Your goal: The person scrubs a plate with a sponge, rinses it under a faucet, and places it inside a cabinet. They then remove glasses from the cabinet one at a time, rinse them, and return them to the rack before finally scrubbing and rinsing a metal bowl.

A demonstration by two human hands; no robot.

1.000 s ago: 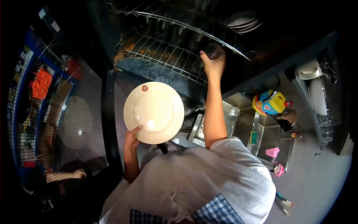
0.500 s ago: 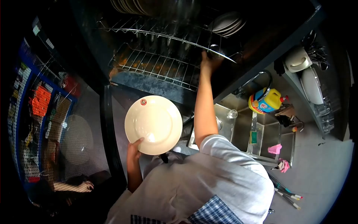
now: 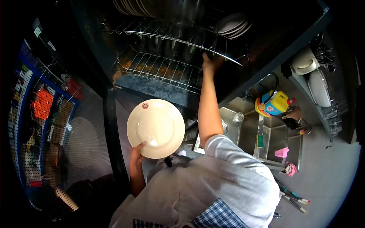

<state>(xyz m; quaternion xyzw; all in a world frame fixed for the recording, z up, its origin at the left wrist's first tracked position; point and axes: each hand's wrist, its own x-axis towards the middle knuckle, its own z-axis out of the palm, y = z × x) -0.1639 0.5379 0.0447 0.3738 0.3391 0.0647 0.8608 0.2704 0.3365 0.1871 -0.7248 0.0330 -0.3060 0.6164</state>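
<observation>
Glossy ceramic plate [image 3: 156,128], wire-metal rack [image 3: 163,70]

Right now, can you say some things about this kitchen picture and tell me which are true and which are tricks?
1. The left hand holds a cream plate. True.
2. The plate has a red sticker near its rim. True.
3. The right hand rests in the sink. False: it reaches up to the wire rack.
4. The yellow bottle stands on the wire rack. False: it stands down by the sink.
5. The plate is stacked full of food. False: the side we can see is bare.
</observation>
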